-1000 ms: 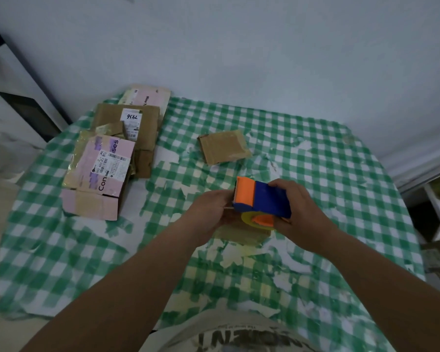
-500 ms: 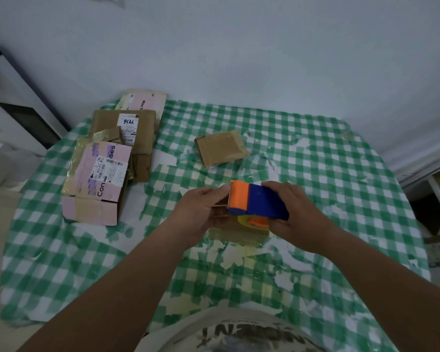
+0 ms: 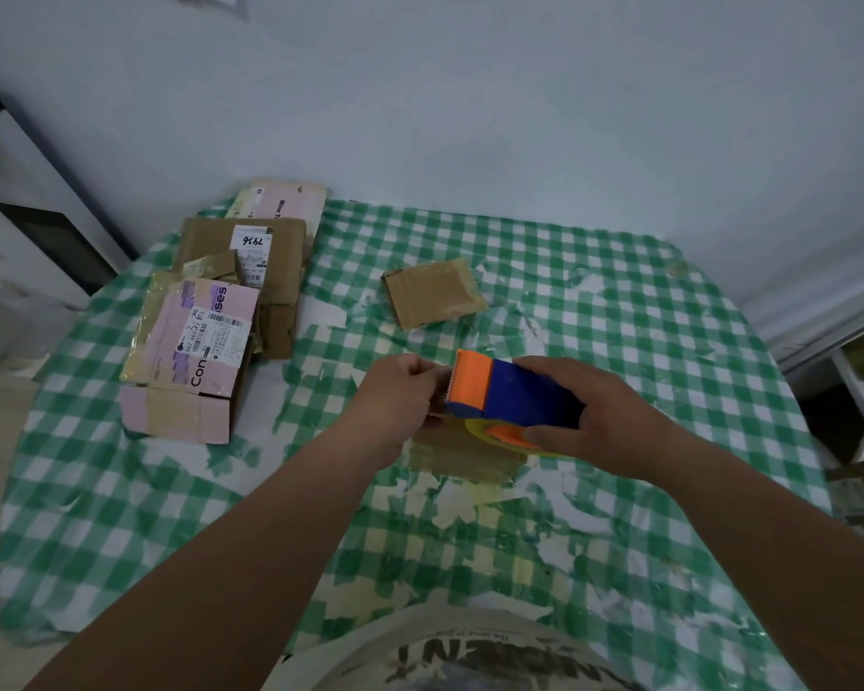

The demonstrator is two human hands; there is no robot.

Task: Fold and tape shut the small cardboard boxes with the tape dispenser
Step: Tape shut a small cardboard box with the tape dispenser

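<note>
R hand [image 3: 604,416] grips tape dispenser [image 3: 512,396], its long axis left-right, directly above small box [image 3: 465,453]; L hand [image 3: 395,396] pinches at its cutter end.

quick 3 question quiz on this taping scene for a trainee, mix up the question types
1. True or false: the tape dispenser lies flat on the tablecloth, untouched.
2. Which hand grips the dispenser body? A) left hand B) right hand C) neither
3. Fill in: the small taped box past the hands lies on the ____ side of the pile of flattened boxes.

Key:
1. False; it is held above a small box.
2. B; the left hand's curled fingers are at the orange cutter end, though whether they pinch tape is too small to tell.
3. Right.
</note>
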